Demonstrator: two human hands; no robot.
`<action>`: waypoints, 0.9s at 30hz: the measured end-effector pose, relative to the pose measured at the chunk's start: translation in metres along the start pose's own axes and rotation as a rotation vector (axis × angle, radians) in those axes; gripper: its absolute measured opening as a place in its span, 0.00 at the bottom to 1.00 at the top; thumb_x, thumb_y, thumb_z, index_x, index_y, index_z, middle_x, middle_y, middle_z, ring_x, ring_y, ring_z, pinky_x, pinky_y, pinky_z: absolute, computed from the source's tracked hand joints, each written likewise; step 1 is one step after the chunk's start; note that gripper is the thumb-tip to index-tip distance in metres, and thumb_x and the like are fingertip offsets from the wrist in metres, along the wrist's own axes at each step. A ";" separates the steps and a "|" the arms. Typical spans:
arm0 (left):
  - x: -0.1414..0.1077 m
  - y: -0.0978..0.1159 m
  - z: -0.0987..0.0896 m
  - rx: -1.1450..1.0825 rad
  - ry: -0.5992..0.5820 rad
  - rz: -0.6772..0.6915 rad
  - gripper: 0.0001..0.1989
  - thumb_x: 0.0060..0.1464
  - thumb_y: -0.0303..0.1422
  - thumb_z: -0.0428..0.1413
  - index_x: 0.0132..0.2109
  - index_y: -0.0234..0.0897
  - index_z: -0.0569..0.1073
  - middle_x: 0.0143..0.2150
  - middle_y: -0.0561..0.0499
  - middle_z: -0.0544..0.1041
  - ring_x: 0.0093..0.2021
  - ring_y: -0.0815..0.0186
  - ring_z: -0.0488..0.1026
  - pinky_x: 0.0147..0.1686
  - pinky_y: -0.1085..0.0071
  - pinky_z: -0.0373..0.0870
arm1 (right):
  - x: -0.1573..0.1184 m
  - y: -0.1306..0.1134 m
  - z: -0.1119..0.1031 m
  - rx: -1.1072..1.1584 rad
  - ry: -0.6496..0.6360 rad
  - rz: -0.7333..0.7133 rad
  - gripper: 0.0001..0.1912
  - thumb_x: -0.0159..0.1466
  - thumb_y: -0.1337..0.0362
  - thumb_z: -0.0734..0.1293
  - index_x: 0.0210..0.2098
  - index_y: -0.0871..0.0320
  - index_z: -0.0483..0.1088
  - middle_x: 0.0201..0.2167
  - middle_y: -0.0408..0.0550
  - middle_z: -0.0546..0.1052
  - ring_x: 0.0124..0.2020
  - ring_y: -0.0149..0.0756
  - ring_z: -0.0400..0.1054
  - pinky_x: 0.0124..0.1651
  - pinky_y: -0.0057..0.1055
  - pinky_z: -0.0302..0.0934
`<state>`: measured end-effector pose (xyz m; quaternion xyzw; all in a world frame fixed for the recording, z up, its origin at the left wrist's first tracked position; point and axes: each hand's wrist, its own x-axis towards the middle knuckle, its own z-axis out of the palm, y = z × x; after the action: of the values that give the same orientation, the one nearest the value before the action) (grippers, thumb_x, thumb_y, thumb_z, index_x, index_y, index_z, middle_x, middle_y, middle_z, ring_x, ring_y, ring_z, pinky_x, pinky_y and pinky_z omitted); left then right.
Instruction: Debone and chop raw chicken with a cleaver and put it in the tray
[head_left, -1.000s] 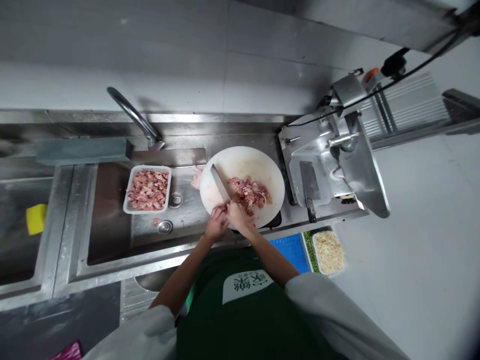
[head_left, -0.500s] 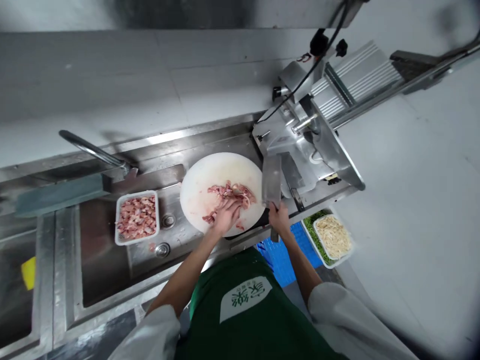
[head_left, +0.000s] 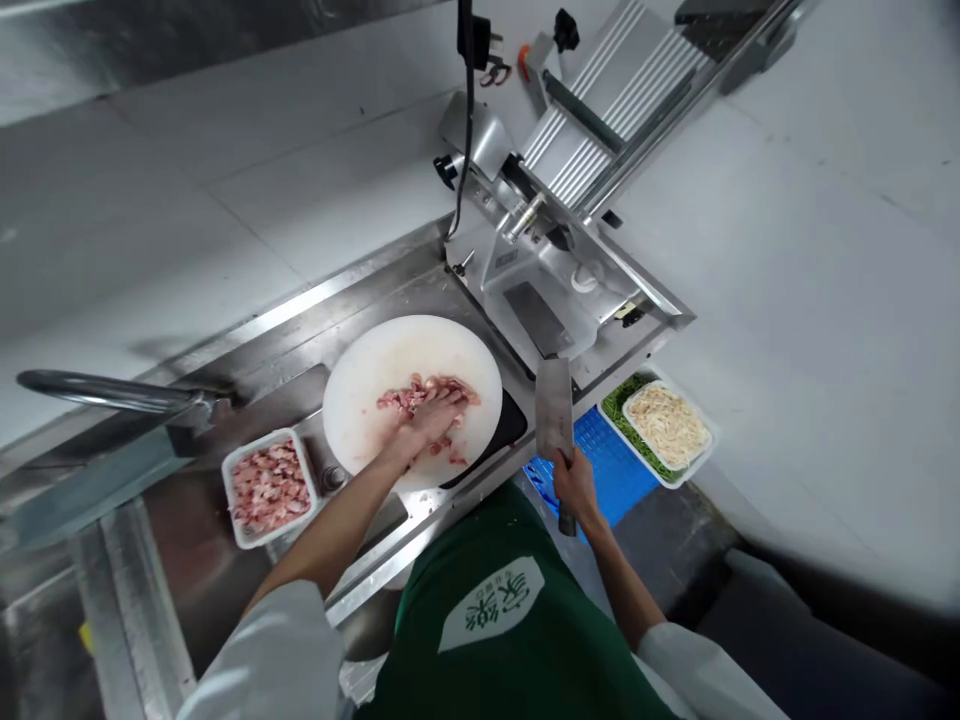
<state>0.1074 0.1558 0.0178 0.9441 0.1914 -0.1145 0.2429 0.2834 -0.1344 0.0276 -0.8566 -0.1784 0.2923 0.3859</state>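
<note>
Chopped raw meat [head_left: 411,393] lies across the middle of a round white cutting board [head_left: 382,350]. My left hand [head_left: 433,420] rests on the meat with its fingers extended and pressing on the pieces. To the right of the board, my right hand [head_left: 574,482] grips the handle of a cleaver [head_left: 554,405], whose broad blade points away from me, off the board. A white tub of cut meat pieces [head_left: 270,487] stands at the left on the sink.
A metal slicer [head_left: 540,250] stands behind and right of the board, with another blade [head_left: 536,312] lying on it. A faucet [head_left: 105,390] reaches over the sink. Lower right holds a tray of green and pale shreds [head_left: 667,425].
My view has turned and shifted. My left hand now lies flatter over the meat. My right hand and the cleaver have moved lower and farther from the board.
</note>
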 end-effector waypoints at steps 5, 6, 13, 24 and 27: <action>-0.005 0.001 0.003 -0.103 0.108 -0.176 0.11 0.57 0.30 0.57 0.47 0.36 0.76 0.54 0.38 0.74 0.54 0.53 0.72 0.55 0.58 0.66 | 0.007 -0.022 0.012 -0.080 -0.052 -0.104 0.15 0.66 0.49 0.59 0.34 0.55 0.64 0.23 0.42 0.71 0.24 0.37 0.65 0.26 0.29 0.54; -0.008 0.000 0.004 -0.166 0.175 -0.199 0.07 0.57 0.32 0.57 0.43 0.36 0.76 0.50 0.39 0.75 0.50 0.54 0.73 0.52 0.60 0.68 | 0.008 -0.028 0.014 -0.102 -0.062 -0.123 0.15 0.66 0.50 0.59 0.34 0.55 0.64 0.23 0.43 0.71 0.24 0.37 0.66 0.26 0.30 0.53; -0.064 -0.021 -0.007 -0.736 0.948 -0.476 0.16 0.54 0.43 0.61 0.30 0.37 0.68 0.28 0.53 0.71 0.30 0.68 0.69 0.34 0.71 0.69 | -0.012 -0.076 0.024 -0.407 -0.261 -0.266 0.13 0.71 0.57 0.57 0.43 0.58 0.69 0.31 0.51 0.78 0.33 0.40 0.72 0.33 0.30 0.55; -0.185 -0.065 -0.024 -0.489 1.416 -0.630 0.15 0.54 0.42 0.63 0.41 0.35 0.79 0.39 0.47 0.75 0.43 0.61 0.73 0.46 0.63 0.72 | -0.056 -0.105 0.140 -0.726 -0.858 -0.608 0.12 0.70 0.67 0.61 0.50 0.63 0.71 0.44 0.58 0.80 0.48 0.45 0.75 0.49 0.32 0.63; -0.173 -0.043 0.025 -0.218 1.429 -0.686 0.13 0.60 0.35 0.56 0.49 0.37 0.79 0.45 0.44 0.73 0.48 0.57 0.71 0.52 0.57 0.70 | -0.043 -0.107 0.146 -0.771 -0.678 -0.603 0.16 0.71 0.69 0.59 0.57 0.66 0.67 0.51 0.63 0.77 0.53 0.46 0.72 0.52 0.32 0.63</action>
<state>-0.0696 0.1250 0.0324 0.6484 0.5905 0.4693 0.1036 0.1487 -0.0079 0.0481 -0.7055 -0.6203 0.3411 0.0346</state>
